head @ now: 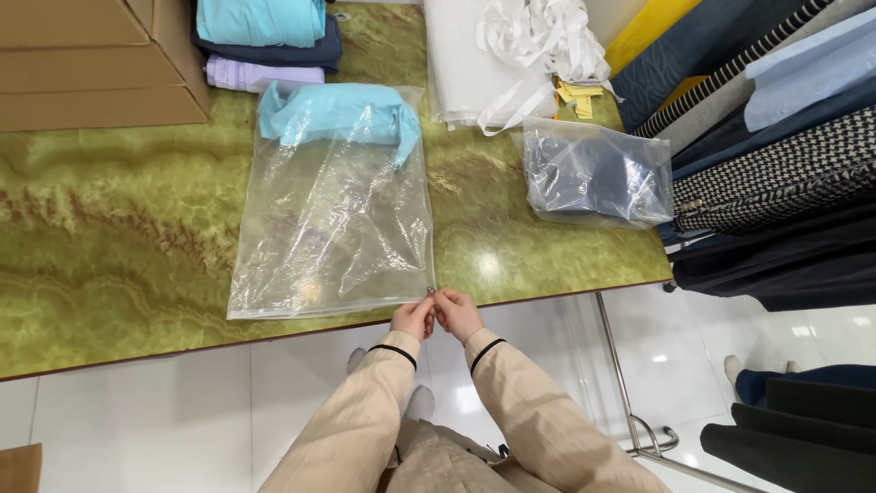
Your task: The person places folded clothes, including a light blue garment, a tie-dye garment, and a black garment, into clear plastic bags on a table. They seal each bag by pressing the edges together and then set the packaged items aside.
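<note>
- I can't make out the zip slider itself; it is a tiny speck at the bag's near right corner, half covered by fingertips.
- The folded light-blue garment [339, 113] sits at the far end inside the clear plastic bag [333, 228], its edges blurred by glare.
- The bag lies flat on the green marbled counter [119, 237], its near edge almost at the counter's front rim.
- My left hand [413, 319] and right hand [456, 313] meet just off that near right corner, touching each other.
- Both hands are pinched narrow on the corner of the bag, fingers curled in, beige sleeves angling up from below.
- To the right, a second bag with dark cloth [595, 173] lies well apart; the cardboard boxes [87, 59] at far left are cut off by the frame.
</note>
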